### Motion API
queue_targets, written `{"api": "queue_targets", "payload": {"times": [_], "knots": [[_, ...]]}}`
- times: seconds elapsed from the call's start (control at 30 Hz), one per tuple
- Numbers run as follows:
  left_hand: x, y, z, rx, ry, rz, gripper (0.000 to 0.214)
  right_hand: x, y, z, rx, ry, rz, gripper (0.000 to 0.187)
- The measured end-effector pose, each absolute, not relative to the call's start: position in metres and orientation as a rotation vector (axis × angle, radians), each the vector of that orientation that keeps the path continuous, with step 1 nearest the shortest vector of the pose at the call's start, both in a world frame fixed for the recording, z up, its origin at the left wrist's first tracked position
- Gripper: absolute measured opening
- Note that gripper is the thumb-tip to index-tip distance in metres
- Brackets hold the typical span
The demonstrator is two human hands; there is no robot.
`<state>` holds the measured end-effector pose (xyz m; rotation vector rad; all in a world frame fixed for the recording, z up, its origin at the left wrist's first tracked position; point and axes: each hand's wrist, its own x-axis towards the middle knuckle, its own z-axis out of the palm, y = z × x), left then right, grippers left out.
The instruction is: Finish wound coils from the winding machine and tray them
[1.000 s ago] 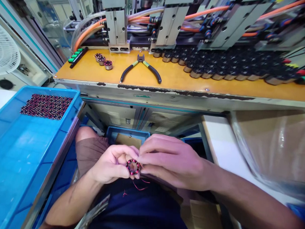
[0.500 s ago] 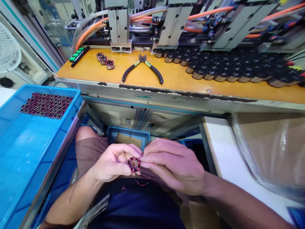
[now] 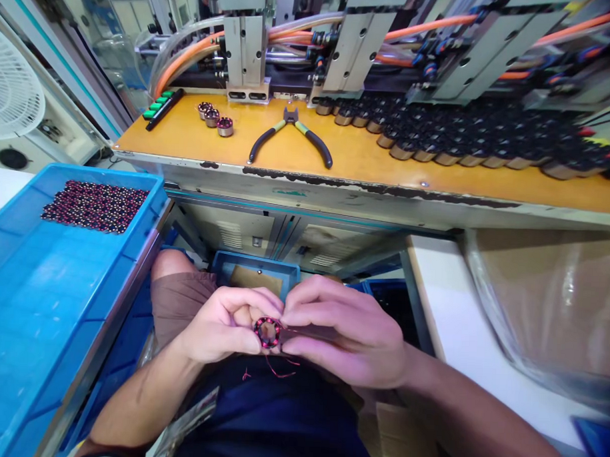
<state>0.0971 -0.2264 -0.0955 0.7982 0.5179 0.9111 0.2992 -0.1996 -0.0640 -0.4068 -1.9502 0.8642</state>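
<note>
My left hand (image 3: 226, 326) grips a small wire-wound motor stator (image 3: 267, 332) between thumb and fingers, in front of my lap. The ring has black and red segments around its open centre, which faces up at me. Thin red wire (image 3: 280, 373) trails from below it over the dark shirt. My right hand (image 3: 346, 330) is at the stator's right side. Its thumb and index finger are apart, with the fingertips close to the ring's edge. Whether they touch it I cannot tell.
Side cutters (image 3: 291, 135) lie spread on the orange bench (image 3: 188, 144), right of several stators (image 3: 224, 126). Rows of black-topped cylindrical parts (image 3: 448, 137) stand at right. A blue tray (image 3: 27, 299) at left holds many wound parts (image 3: 95, 206). A plastic-covered brown sheet (image 3: 547, 297) lies at right.
My right thumb has moved down away from the index finger, opening a gap between them. My left hand keeps the stator in nearly the same place. The view has shifted slightly.
</note>
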Motion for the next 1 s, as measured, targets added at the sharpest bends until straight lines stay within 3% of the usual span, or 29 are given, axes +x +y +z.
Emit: {"api": "queue_targets", "payload": {"times": [0.2,0.63,0.83,1.0], "knots": [[0.099,-0.228,-0.095,0.754,0.425,0.857,0.029,0.302,-0.197,-0.064,-0.331,-2.051,0.773,0.006],[0.096,-0.224,-0.102,1.083,0.583,1.02,0.033,0.293,-0.215,-0.077,-0.613,-1.958,0.543,0.01],[0.092,-0.225,-0.098,1.16,0.747,1.018,0.053,0.293,-0.218,-0.084,-0.69,-1.918,0.544,0.01],[0.085,-0.229,-0.085,1.246,0.881,0.807,0.027,0.294,-0.218,-0.08,-0.69,-1.938,0.531,0.01]]}}
